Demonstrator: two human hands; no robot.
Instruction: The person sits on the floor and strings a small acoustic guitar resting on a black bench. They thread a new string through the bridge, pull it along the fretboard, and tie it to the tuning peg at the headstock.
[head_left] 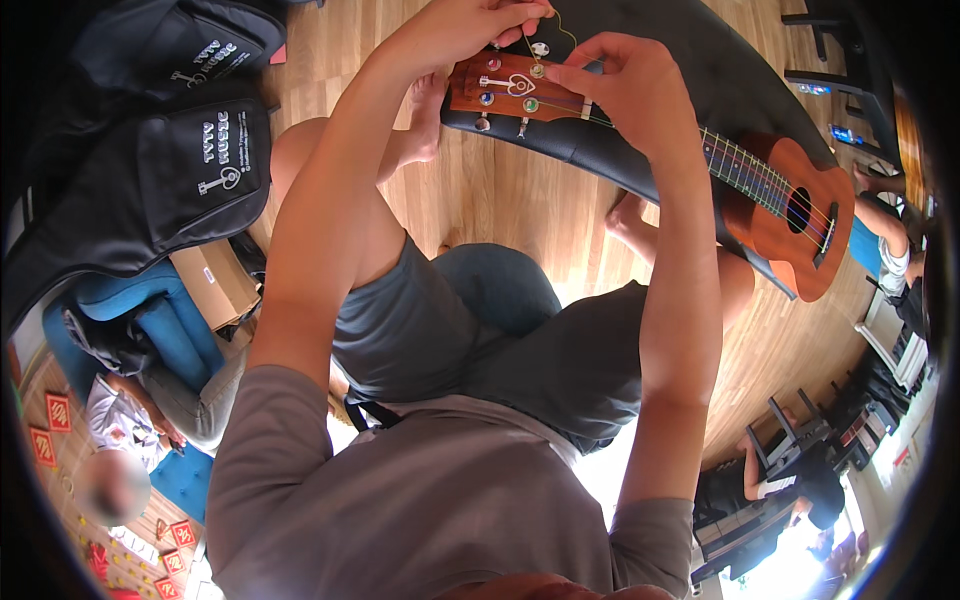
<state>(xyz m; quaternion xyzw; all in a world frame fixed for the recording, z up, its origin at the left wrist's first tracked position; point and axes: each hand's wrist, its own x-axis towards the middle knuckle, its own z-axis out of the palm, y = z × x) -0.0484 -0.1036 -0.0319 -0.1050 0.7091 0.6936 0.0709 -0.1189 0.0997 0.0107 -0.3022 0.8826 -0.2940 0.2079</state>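
A brown wooden ukulele (745, 228) lies across a black padded bench (740, 60), its headstock to the left and its body to the right. At the top, my left hand (470, 28) pinches a thin yellowish string (566, 30), which curves loosely beside the headstock. My right hand (635, 88) is bent over the nut end of the neck. Its thumb and forefinger close on the string by a tuning post (537, 71); the exact grip is partly hidden. Other posts with coloured rings and metal tuning pegs (483, 124) show on the headstock (468, 88).
Black padded instrument bags (190, 190) stand at the left, near a cardboard box (213, 285) and a blue seat (150, 310). Another person (135, 420) sits at lower left. More people and black stands (790, 440) are at the right. My bare feet rest near the bench.
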